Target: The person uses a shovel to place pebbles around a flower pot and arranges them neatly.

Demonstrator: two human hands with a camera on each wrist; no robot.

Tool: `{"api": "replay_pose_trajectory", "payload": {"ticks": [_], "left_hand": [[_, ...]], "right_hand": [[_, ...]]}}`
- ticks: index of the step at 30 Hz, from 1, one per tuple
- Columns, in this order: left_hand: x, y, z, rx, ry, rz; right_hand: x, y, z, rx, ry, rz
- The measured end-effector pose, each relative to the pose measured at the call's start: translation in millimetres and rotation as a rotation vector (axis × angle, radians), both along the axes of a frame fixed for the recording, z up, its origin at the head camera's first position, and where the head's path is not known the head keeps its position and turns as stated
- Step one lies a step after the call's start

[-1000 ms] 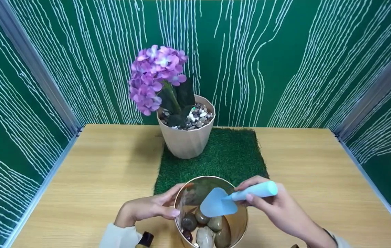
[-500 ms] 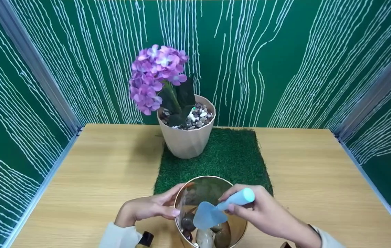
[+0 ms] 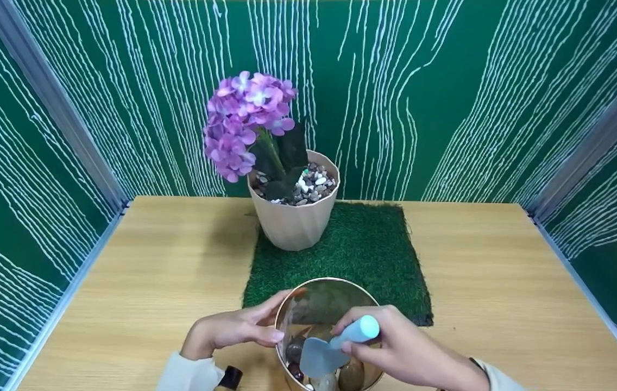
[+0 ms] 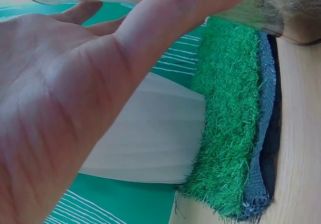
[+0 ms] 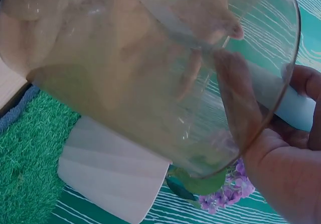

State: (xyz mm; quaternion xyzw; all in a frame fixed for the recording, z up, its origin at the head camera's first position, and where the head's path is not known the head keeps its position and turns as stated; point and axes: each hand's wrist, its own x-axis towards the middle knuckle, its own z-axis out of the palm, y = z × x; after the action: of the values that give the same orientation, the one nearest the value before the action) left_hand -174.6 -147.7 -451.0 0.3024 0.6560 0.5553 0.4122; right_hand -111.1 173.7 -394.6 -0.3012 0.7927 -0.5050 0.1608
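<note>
Inside the clear container (image 3: 314, 304), the trowel (image 3: 322, 358) slants down over the stones (image 3: 353, 374), its handle gripped by the right hand (image 3: 395, 346) above the container's right rim. The left hand (image 3: 235, 328) cups the container's left side between thumb and fingers. A hard push against a smooth stone could make the blade skid into the wall; a slack left hold might let the container tip.

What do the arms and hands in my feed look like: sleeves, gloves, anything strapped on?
The left hand and right hand are both ungloved. The left sleeve and right sleeve are pale, off-white and plain. A thin dark band shows at the right cuff. By the left cuff is a black piece; whether it's worn, I can't tell.
</note>
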Motion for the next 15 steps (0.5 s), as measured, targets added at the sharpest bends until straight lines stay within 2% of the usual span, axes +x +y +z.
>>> {"api": "replay_pose_trajectory", "payload": {"ticks": [15], "left_hand": [[1.6,0.5,-3.9,0.023,0.003,0.011]], "right_hand": [[2.6,-9.8,-0.3,0.134,0.017,0.037]]}}
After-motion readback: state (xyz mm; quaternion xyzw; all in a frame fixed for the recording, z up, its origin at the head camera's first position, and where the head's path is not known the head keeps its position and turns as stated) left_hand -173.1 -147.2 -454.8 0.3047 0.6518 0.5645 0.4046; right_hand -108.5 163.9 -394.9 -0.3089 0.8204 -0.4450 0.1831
